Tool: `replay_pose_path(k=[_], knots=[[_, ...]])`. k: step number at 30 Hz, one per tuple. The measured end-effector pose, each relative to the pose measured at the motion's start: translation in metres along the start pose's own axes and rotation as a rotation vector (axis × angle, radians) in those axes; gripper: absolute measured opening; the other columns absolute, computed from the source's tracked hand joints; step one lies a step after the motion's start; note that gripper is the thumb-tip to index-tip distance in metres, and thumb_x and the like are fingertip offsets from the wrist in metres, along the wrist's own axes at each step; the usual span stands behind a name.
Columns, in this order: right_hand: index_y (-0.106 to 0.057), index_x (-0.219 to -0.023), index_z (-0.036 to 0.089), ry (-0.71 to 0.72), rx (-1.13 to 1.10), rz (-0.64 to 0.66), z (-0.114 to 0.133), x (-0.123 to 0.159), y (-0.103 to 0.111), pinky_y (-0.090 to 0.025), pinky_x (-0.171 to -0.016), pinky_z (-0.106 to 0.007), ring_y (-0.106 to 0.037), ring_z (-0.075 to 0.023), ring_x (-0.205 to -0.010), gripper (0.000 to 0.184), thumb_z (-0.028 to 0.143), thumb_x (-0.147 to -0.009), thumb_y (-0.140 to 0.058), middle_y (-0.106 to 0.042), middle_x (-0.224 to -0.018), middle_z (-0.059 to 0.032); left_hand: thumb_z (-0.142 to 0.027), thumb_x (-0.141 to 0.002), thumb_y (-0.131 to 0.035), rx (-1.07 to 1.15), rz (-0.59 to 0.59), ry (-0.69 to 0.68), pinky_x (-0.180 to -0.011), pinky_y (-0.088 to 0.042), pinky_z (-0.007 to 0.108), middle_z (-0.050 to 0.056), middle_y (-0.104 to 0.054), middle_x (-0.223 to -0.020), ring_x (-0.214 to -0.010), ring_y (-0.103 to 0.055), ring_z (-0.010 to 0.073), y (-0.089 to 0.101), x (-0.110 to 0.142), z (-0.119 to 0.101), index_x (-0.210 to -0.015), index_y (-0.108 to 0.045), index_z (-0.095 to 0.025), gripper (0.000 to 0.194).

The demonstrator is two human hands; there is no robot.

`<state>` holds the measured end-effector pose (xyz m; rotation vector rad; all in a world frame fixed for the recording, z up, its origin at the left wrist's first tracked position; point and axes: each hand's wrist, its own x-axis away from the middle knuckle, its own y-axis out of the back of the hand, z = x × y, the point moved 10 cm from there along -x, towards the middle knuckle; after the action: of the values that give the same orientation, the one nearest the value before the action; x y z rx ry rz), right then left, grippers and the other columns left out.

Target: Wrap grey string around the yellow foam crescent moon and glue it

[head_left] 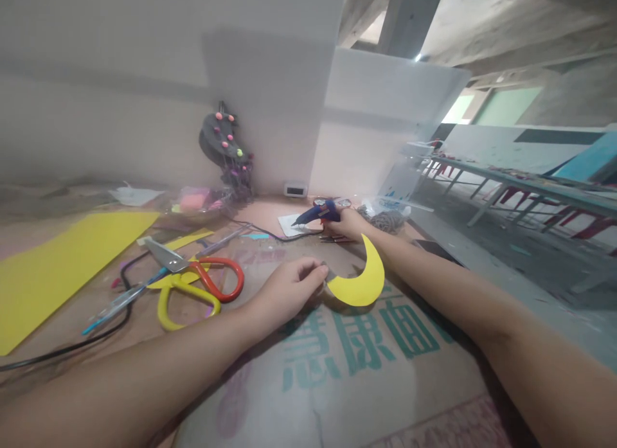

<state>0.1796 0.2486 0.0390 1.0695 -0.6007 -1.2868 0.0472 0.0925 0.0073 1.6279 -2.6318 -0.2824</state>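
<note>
My left hand (289, 284) pinches one tip of a yellow paper crescent (362, 277) and holds it just above the cardboard sheet (347, 371) with green printed characters. My right hand (348, 224) reaches farther back and is closed around the handle of a blue glue gun (318, 213), whose nozzle points left over a small white card (289, 226). A black cable runs from the gun across the table to the left.
Scissors (193, 281) with one red and one yellow handle lie left of my left hand. A large yellow paper sheet (53, 268) covers the left side. A black decorated object (224, 143) stands against the back wall. Long tables and chairs (525, 191) stand at right.
</note>
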Motion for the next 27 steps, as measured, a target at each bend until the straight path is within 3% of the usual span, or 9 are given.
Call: replay_pose_path(k=[3,7,11,15,20,23,27], knots=[[-0.063,-0.114,0.017,0.009,-0.065,-0.050,0.009,0.005,0.016,-0.050,-0.078,-0.028,-0.068,-0.0212,-0.085,0.038,0.033,-0.080,-0.066,-0.074,-0.093,-0.0065,-0.043,-0.088,-0.048,0.007,-0.001,-0.011,-0.041,-0.025,0.018,-0.006,-0.042,-0.056,-0.046,-0.036,0.0069,0.000,0.000,-0.001,-0.069,-0.047,-0.018,0.031],[-0.065,-0.105,0.014,0.004,-0.151,-0.059,0.018,0.027,0.043,-0.050,-0.062,-0.025,-0.066,-0.0164,-0.064,0.030,0.031,-0.082,-0.061,-0.072,-0.074,-0.0054,-0.044,-0.088,-0.047,0.000,-0.007,-0.021,-0.041,-0.024,0.019,-0.006,-0.040,-0.054,-0.045,-0.036,0.0080,0.001,-0.001,0.002,-0.068,-0.047,-0.019,0.032],[-0.068,-0.101,0.018,0.007,-0.223,-0.050,0.014,0.070,0.066,-0.049,-0.058,-0.023,-0.064,-0.0143,-0.062,0.025,0.031,-0.085,-0.053,-0.070,-0.068,-0.0023,-0.042,-0.087,-0.049,-0.060,-0.172,-0.079,-0.047,-0.029,0.020,-0.005,-0.046,-0.059,-0.051,-0.041,0.0093,0.020,-0.002,-0.002,-0.073,-0.054,-0.018,0.029],[-0.067,-0.104,0.022,0.032,-0.390,-0.124,0.007,0.117,0.081,-0.050,-0.066,-0.026,-0.066,-0.0160,-0.070,0.026,0.037,-0.085,-0.057,-0.071,-0.073,-0.0016,-0.042,-0.087,-0.050,-0.105,-0.361,-0.113,-0.056,-0.035,0.021,-0.003,-0.051,-0.064,-0.062,-0.047,0.0119,0.043,0.000,-0.006,-0.070,-0.055,-0.017,0.030],[-0.068,-0.098,0.021,0.030,-0.420,-0.078,0.010,0.151,0.060,-0.051,-0.064,-0.030,-0.065,-0.0189,-0.068,0.028,0.044,-0.085,-0.056,-0.069,-0.073,-0.0032,-0.042,-0.087,-0.049,-0.138,-0.390,-0.106,-0.063,-0.037,0.022,-0.002,-0.057,-0.070,-0.071,-0.052,0.0140,0.049,-0.001,-0.004,-0.072,-0.057,-0.017,0.031],[-0.067,-0.102,0.022,0.030,-0.449,-0.014,0.016,0.156,0.039,-0.052,-0.064,-0.030,-0.063,-0.0179,-0.062,0.032,0.046,-0.086,-0.055,-0.067,-0.067,-0.0010,-0.044,-0.087,-0.049,-0.141,-0.374,-0.091,-0.063,-0.037,0.022,-0.002,-0.059,-0.072,-0.071,-0.053,0.0140,0.048,-0.002,-0.002,-0.073,-0.058,-0.017,0.031],[-0.069,-0.091,0.023,-0.030,-0.430,0.025,0.015,0.161,0.024,-0.050,-0.052,-0.029,-0.058,-0.0153,-0.053,0.029,0.047,-0.082,-0.056,-0.069,-0.075,-0.0017,-0.045,-0.087,-0.050,-0.099,-0.357,-0.092,-0.061,-0.037,0.022,-0.002,-0.059,-0.072,-0.068,-0.052,0.0139,0.045,-0.002,-0.001,-0.075,-0.059,-0.018,0.030]])
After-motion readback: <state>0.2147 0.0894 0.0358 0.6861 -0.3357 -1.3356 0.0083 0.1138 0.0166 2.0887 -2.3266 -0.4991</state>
